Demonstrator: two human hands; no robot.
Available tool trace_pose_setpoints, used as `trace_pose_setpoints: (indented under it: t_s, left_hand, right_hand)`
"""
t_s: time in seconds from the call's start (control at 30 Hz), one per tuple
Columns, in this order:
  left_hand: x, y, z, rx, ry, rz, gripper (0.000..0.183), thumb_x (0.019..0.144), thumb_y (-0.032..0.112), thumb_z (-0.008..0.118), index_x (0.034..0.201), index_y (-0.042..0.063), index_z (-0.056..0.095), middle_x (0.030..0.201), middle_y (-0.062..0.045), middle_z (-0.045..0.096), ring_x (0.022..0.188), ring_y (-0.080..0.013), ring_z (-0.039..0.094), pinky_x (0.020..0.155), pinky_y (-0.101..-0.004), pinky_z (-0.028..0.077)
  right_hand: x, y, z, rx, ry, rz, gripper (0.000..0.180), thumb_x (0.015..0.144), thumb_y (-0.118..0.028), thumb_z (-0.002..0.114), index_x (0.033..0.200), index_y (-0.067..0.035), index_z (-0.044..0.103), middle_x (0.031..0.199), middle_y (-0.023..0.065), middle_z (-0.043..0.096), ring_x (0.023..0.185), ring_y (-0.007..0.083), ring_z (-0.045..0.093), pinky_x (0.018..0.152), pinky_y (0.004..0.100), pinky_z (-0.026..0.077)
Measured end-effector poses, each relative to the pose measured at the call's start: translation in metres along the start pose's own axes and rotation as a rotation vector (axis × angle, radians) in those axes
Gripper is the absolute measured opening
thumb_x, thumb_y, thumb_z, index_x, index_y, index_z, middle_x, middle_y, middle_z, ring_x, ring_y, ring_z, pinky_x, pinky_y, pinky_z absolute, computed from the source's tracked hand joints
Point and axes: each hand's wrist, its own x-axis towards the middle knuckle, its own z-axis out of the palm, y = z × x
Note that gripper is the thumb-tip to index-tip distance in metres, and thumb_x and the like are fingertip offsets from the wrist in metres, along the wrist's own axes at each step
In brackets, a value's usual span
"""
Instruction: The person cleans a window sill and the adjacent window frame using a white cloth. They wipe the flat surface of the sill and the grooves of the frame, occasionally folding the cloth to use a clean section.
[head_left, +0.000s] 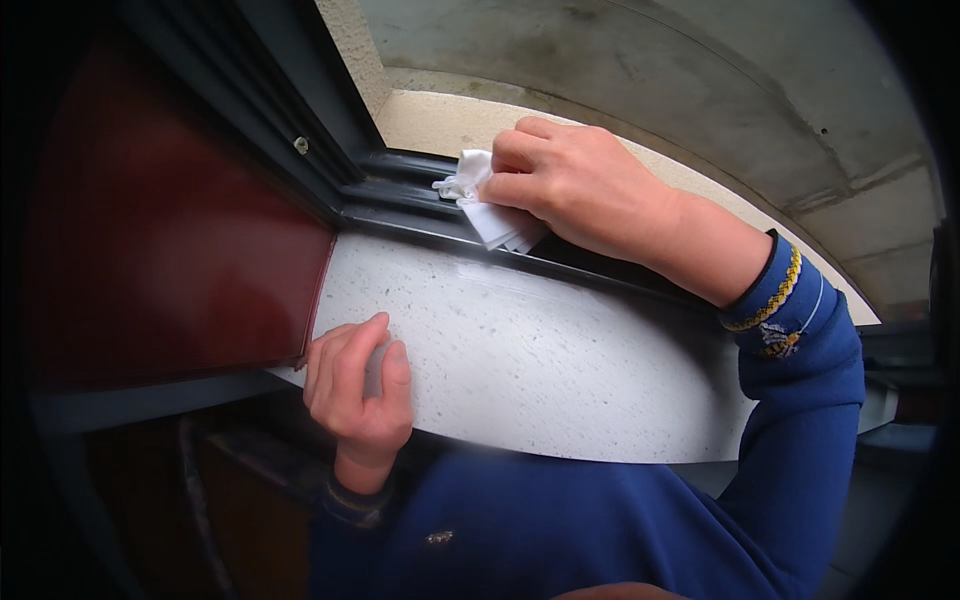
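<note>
My right hand (574, 180) grips a folded white tissue or cloth (499, 221) and presses it against the lower track of a dark metal window frame (405, 199), near the frame's left corner. Its fingertips are partly hidden behind the white material. Lower left, my left hand (360, 382) holds nothing; its fingers are loosely curled, with thumb and index finger apart. It is over the left end of a speckled white stone windowsill (540, 352).
A glossy dark red panel (180, 270) borders the sill on the left. The frame's upright side (300, 82) rises at the upper left. Beyond the track are a beige outer ledge (435, 124) and a stained grey surface (637, 75).
</note>
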Motion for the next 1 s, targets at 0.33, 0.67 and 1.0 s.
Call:
trace_pose_setpoints:
  t_s: [0.33, 0.67, 1.0]
  left_hand:
    - [0.000, -0.005, 0.001, -0.035, 0.002, -0.019, 0.024, 0.073, 0.001, 0.065, 0.096, -0.003, 0.064, 0.079, -0.011, 0.063, 0.073, -0.0273, 0.060, 0.067, -0.0338, 0.049]
    - [0.000, -0.002, 0.001, -0.009, -0.009, -0.007, 0.024, 0.071, 0.002, 0.067, 0.095, -0.002, 0.065, 0.080, -0.012, 0.063, 0.073, -0.0278, 0.060, 0.066, -0.0345, 0.050]
    - [-0.003, -0.005, 0.000, 0.001, 0.011, -0.047, 0.017, 0.083, 0.001, 0.059, 0.099, -0.002, 0.064, 0.081, -0.011, 0.063, 0.075, -0.0220, 0.058, 0.071, -0.0308, 0.047]
  right_hand:
    - [0.085, -0.009, 0.043, -0.049, -0.029, 0.016, 0.012, 0.070, -0.017, 0.066, 0.074, -0.006, 0.068, 0.082, 0.0084, 0.062, 0.084, 0.0261, 0.062, 0.068, 0.0359, 0.053]
    - [0.041, -0.007, 0.010, -0.118, -0.166, 0.004, 0.010, 0.073, -0.015, 0.065, 0.081, -0.008, 0.066, 0.081, 0.0067, 0.060, 0.083, 0.0241, 0.061, 0.065, 0.0340, 0.053]
    - [0.057, -0.021, 0.032, -0.129, -0.126, 0.122, 0.013, 0.075, -0.017, 0.064, 0.083, -0.008, 0.067, 0.085, 0.0077, 0.061, 0.089, 0.0248, 0.061, 0.066, 0.0345, 0.053]
